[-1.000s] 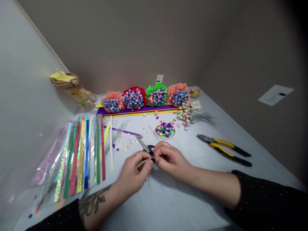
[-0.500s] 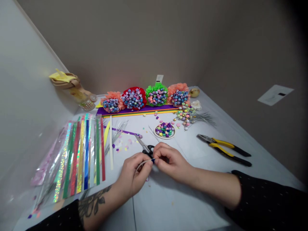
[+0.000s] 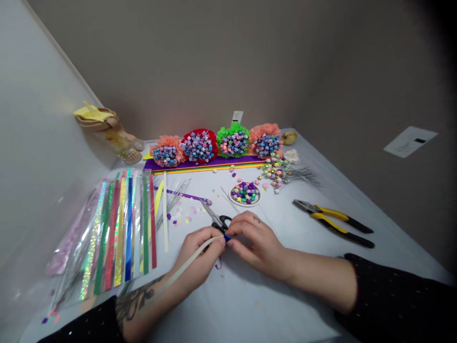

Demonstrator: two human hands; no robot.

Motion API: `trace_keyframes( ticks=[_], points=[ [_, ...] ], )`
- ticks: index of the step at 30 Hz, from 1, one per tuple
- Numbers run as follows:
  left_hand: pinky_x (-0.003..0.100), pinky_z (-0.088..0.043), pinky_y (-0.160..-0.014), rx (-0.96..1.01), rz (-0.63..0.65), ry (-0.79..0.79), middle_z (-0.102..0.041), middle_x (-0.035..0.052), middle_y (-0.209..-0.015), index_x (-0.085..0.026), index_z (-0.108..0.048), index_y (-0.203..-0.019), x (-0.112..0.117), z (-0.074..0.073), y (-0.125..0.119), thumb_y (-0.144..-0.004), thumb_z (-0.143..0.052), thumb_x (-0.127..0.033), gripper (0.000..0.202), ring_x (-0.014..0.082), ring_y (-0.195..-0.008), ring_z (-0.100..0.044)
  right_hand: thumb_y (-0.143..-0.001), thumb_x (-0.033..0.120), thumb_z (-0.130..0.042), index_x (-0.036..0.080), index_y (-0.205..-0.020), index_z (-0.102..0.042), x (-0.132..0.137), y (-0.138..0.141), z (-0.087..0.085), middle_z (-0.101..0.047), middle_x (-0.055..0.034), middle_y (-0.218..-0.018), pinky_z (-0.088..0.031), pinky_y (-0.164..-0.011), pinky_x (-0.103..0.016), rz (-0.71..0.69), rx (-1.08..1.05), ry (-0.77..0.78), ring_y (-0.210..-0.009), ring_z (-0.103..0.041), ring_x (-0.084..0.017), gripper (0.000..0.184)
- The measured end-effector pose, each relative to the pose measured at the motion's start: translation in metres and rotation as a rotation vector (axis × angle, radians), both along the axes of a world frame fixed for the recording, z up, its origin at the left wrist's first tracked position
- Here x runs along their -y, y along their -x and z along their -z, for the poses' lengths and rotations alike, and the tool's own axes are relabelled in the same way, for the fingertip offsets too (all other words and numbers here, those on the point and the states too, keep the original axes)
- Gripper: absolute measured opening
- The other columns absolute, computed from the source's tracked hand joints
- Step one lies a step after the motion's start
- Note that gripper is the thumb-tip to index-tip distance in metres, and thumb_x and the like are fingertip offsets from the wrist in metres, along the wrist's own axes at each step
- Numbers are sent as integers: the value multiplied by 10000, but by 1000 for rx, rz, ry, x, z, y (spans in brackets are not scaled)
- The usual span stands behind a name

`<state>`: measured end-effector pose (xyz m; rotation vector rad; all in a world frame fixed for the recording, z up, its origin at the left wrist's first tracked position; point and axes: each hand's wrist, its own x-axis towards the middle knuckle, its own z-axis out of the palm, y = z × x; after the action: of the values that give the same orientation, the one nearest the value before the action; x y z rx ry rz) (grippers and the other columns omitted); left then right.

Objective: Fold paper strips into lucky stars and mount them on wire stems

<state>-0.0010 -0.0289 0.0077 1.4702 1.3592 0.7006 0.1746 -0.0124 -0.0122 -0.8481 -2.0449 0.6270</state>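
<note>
A pale strip [image 3: 190, 261] is now seen lying back over the left hand [image 3: 200, 252] and along the wrist; half a second ago only a short curved bit was seen at the thumb. More of the small blue piece [image 3: 227, 237] at the strip's front end can be seen too. The strip is pinched between the left thumb and first finger. The tips of the right hand [image 3: 255, 243] are held close about the blue piece from 3 o'clock, with thumb and first finger a little apart; whether it is pinched there cannot be told. From the blue piece, the scissors [image 3: 214, 218] are seen at 11 o'clock, close to the fingers.

Between 12 and 1 o'clock, a round dish [image 3: 243, 205] is set on the worktop [image 3: 274, 309], and small stars [image 3: 245, 192] of purple, pink, green and yellow are held in it. At 9 o'clock, shiny strips [image 3: 119, 228] of many colors are kept in clear plastic sleeves [image 3: 136, 271]. Between 10 and 11 o'clock, yellow paper [image 3: 93, 113] is held at the top of a tan holder [image 3: 107, 125].
</note>
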Motion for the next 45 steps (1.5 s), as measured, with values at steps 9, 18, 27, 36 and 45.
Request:
trace_keyframes(
  ticks=[9, 18, 27, 36, 45],
  points=[
    [196, -382, -514, -26, 6, -88, -504, -31, -560, -169, -543, -624, 1, 2, 1, -826, -461, -241, 229, 105, -536, -477, -805, 137, -549, 201, -899, -574, -1, 0, -2, -584, -63, -858, -469, -745, -313, 2, -27, 48, -855, -556, -181, 116],
    [196, -400, -551, -109, 108, -326, -565, -10, -650, -163, -593, -737, 3, 13, 3, -851, -485, -227, 170, 100, -568, -505, -718, 106, -515, 179, -645, -514, -5, 5, -5, -502, -3, -682, -390, -576, -237, -7, -81, 448, -641, -491, -125, 104],
    [180, -374, -496, -46, 71, -237, -519, -25, -606, -159, -548, -705, 2, 14, 3, -852, -488, -247, 181, 86, -519, -474, -731, 123, -513, 169, -658, -539, -5, 3, -5, -499, -9, -687, -382, -594, -231, -39, -101, 440, -655, -489, -124, 90],
    [195, -413, -588, 18, 125, -199, -551, 2, -743, -167, -576, -837, 0, 20, 5, -867, -469, -239, 133, 110, -650, -509, -704, 111, -509, 174, -638, -515, -8, 3, -3, -484, 0, -676, -370, -575, -229, -34, -116, 486, -629, -471, -118, 91],
    [191, -410, -525, 102, 125, -58, -517, -11, -711, -163, -539, -817, 2, 18, 4, -850, -478, -265, 123, 95, -565, -488, -681, 95, -501, 176, -628, -512, -7, 4, -3, -477, 6, -659, -366, -562, -226, -33, -123, 466, -621, -472, -117, 97]
  ],
)
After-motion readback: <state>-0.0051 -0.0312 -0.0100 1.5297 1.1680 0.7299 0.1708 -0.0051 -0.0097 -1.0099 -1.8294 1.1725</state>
